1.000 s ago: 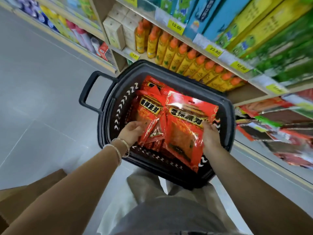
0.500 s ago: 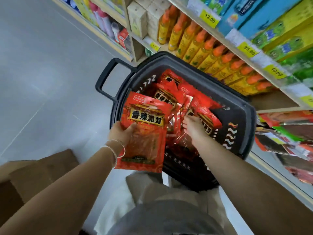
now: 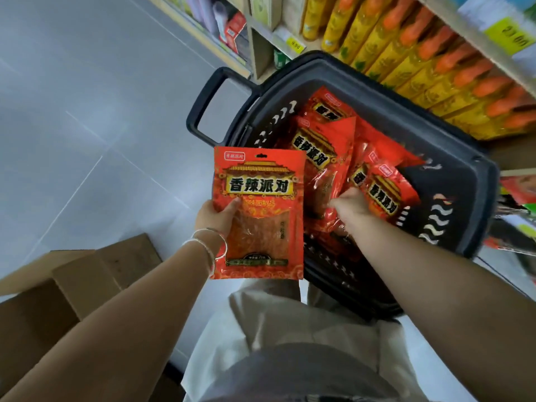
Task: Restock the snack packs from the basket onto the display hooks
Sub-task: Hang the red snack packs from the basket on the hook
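Currently left hand (image 3: 215,219) grips one snack pack (image 3: 258,216) upright, off the basket's (image 3: 481,181) near-left rim; right hand (image 3: 352,206), nearer, meets the next pack (image 3: 381,192) inside, fingers hidden, grip unclear.

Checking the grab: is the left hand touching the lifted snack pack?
Touching. Head view: the left hand grips the pack at its left edge, thumb pressed on its front.
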The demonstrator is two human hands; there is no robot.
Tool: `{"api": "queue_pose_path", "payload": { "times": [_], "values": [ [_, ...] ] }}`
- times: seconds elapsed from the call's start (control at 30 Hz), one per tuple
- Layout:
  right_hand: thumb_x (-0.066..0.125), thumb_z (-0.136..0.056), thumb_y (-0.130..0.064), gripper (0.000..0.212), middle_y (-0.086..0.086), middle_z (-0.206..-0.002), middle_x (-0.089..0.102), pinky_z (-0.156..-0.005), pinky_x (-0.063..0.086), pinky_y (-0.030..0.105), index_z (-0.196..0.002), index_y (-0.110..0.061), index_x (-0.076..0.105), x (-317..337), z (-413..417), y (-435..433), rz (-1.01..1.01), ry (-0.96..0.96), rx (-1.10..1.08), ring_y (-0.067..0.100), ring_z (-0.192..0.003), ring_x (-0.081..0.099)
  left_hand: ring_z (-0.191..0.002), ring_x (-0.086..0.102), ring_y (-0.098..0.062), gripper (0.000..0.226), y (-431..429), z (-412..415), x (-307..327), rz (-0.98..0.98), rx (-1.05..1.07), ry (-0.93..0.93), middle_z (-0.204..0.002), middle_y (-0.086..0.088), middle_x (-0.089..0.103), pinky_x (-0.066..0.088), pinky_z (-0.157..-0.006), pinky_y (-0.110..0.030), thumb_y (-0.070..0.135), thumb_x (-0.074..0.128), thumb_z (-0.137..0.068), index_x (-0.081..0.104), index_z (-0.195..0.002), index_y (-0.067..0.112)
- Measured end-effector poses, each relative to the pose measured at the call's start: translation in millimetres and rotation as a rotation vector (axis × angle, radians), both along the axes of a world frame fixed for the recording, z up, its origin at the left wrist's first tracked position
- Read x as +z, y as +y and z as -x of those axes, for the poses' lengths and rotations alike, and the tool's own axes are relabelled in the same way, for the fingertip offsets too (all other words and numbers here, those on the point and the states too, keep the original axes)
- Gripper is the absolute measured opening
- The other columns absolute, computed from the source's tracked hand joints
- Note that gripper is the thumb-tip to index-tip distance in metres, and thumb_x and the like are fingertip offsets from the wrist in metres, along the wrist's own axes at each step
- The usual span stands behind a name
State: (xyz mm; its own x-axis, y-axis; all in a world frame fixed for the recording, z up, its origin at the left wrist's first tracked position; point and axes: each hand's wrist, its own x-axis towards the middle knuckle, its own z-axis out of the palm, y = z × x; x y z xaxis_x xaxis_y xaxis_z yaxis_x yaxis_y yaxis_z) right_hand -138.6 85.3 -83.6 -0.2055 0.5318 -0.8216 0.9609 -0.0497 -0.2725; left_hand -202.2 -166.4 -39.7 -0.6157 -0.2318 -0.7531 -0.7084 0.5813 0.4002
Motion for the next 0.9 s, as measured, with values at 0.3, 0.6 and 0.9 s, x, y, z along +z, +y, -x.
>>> {"api": "queue_pose_path", "payload": {
  "times": [0.3, 0.6, 0.9],
  "values": [
    [0.058, -0.081, -0.023, 0.015, -0.001, -0.068, 0.062, -0.051, 0.035, 0.024, -0.089, -0.013, 0.066, 68, -91, 38, -0.116, 0.142, -0.278, 0.02, -0.063, 0.058, -0.067, 0.058, -0.016, 0.021, 34, -13, 37, -0.142, 0.107, 0.054, -0.084, -0.002, 0.061, 0.045, -0.067, -0.029, 0.038, 0.057, -0.089, 0.057, -0.095, 0.018],
    [0.04, -0.098, -0.045, 0.035, 0.002, -0.076, 0.057, -0.067, 0.033, 0.033, -0.085, -0.015, 0.054, 133, -210, 91, -0.578, 0.624, -0.083, 0.02, -0.078, 0.05, -0.09, 0.056, -0.019, 0.028, 144, -86, 113, -0.368, -0.152, 0.337, -0.099, 0.001, 0.061, 0.04, -0.085, -0.03, 0.052, 0.049, -0.09, 0.055, -0.098, 0.025],
    [0.056, -0.094, -0.022, 0.03, -0.003, -0.062, 0.049, -0.061, 0.034, 0.02, -0.066, -0.016, 0.051, 238, -379, 167, -0.838, 0.877, -0.257, 0.01, -0.063, 0.042, -0.097, 0.057, -0.021, 0.022, 288, -215, 204, -0.62, -0.471, 0.478, -0.098, 0.0, 0.054, 0.038, -0.078, -0.026, 0.036, 0.059, -0.089, 0.057, -0.102, 0.018]
  ]
}}
